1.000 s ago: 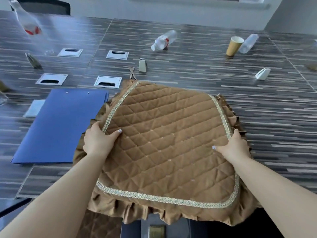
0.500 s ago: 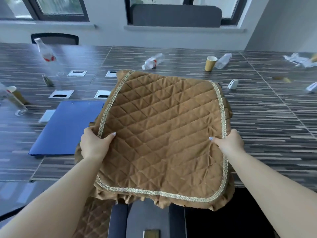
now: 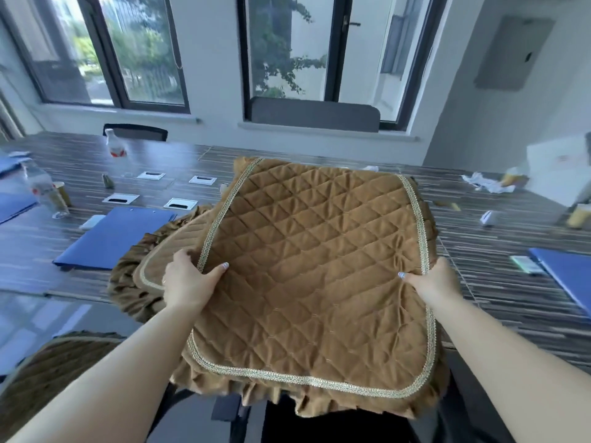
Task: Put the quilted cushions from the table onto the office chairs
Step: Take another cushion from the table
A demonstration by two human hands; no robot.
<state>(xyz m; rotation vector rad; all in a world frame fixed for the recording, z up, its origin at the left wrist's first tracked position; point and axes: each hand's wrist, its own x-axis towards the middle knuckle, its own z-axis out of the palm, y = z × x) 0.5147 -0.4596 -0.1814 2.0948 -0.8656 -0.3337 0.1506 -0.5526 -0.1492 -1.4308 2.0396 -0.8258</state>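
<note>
A: Start with the big things. What's in front of the person?

B: A long striped-wood conference table (image 3: 499, 282) runs across the view, with windows behind. On it, held up off the surface, is a brown quilted cushion (image 3: 316, 266) with gold braid trim and a ruffled skirt. A second quilted cushion (image 3: 166, 251) lies flat on the table just to its left, partly under it. A third (image 3: 48, 372) seems to sit already on a chair seat at lower left.

A: And the target chair?

B: Part of a dark office chair (image 3: 230, 410) shows directly below the cushion's near edge, between the forearms. Most of it is hidden.

A: How is the cushion held?

B: The left hand (image 3: 188, 286) grips the left edge, thumb on top across the braid, fingers tucked under. The right hand (image 3: 431, 282) pinches the right edge the same way. Both are about halfway along the sides, so neither is closer.

A: Which way does it lie?

B: Its long axis runs away from the person, far end tipped up, near ruffle hanging over the table edge. I'd judge it needs to come back and down onto the seat.

A: Small items?

B: A blue folder (image 3: 112, 241), a plastic bottle (image 3: 115, 145), and metal cable ports (image 3: 180, 203).
</note>
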